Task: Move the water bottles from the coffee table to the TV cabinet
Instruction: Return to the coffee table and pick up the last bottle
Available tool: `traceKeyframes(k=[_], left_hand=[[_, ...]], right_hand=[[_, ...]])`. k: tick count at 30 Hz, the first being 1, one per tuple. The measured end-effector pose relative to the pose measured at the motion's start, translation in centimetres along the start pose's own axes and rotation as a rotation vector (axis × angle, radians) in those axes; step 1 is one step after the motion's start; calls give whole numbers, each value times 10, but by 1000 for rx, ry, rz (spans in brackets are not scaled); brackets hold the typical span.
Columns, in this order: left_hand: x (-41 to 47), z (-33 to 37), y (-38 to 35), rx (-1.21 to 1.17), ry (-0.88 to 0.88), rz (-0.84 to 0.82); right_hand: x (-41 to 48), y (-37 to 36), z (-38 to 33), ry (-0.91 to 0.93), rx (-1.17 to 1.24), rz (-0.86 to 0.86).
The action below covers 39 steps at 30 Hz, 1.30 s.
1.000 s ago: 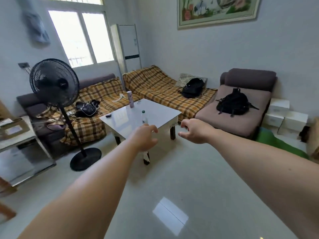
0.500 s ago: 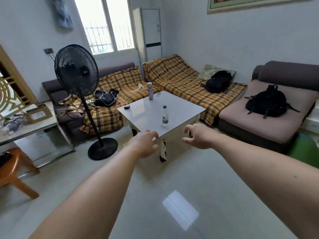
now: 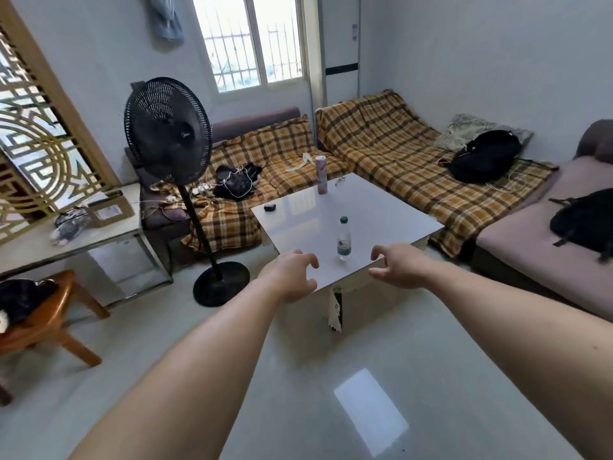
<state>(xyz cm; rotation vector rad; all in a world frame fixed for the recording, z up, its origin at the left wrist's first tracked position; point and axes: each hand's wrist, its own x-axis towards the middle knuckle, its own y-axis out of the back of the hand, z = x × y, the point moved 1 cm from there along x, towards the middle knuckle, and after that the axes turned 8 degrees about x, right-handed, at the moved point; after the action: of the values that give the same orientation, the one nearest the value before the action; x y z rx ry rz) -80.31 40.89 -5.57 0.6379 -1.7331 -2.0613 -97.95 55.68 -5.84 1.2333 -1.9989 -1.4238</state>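
A clear water bottle with a green cap and green label stands upright near the front edge of the white coffee table. My left hand hovers just left of the bottle, fingers loosely curled, holding nothing. To the bottle's right my right hand is stretched out with spread, bent fingers, also holding nothing. Neither hand touches the bottle. A tall pink-white can stands at the table's far edge. No TV cabinet appears in this view.
A black pedestal fan stands left of the table. Plaid-covered sofas wrap around the far side, with black bags on them. A small dark object lies on the table. A wooden stool and a side table stand at left.
The view has come closer to the coffee table and tilted down. Both hands now reach either side of the bottle, which was farther ahead before.
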Motion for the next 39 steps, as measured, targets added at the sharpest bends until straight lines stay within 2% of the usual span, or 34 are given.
traceKeyframes(k=[10,17,22,28,39], left_hand=[[137,-42,-18,-17,-7,-51],[257,-94,-9,-86,-17,-63],[328,-125,-7,-108,-3,-95],[405,-132,-28,-94,-43,-171],[529,-127,-89,-42,28,-383]], right_hand=[[140,-6,21,-15,-56,-90],[251,10,33,-157,-129,-140],[318,10,28,-167,-79,-143],[392,2,48,-178,-72,-183],[549,-50,115,-189,30,-286]])
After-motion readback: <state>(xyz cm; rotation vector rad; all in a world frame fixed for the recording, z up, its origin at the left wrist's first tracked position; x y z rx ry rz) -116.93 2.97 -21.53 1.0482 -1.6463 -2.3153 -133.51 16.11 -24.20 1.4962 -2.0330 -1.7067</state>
